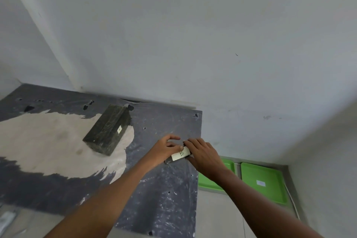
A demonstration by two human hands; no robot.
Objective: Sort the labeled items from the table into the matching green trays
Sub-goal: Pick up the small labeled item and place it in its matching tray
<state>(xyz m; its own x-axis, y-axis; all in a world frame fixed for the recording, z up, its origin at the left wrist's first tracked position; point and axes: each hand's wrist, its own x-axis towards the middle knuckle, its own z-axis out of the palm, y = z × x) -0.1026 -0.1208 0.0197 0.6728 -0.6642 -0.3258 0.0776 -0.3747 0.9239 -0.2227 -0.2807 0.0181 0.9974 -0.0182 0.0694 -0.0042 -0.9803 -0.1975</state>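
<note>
A small item with a pale label marked "B" lies near the right edge of the dark worn table. My left hand grips its left end and my right hand closes over its right end, so most of the item is hidden. A dark marbled block with a small pale label rests on the table further left. Two green trays sit on the floor to the right of the table: the nearer tray is partly covered by my right arm, the farther tray carries a white label.
A white wall stands behind the table and a second wall closes the corner on the right beside the trays. The table's right edge drops to a pale floor. A pale object lies on the floor at the lower left.
</note>
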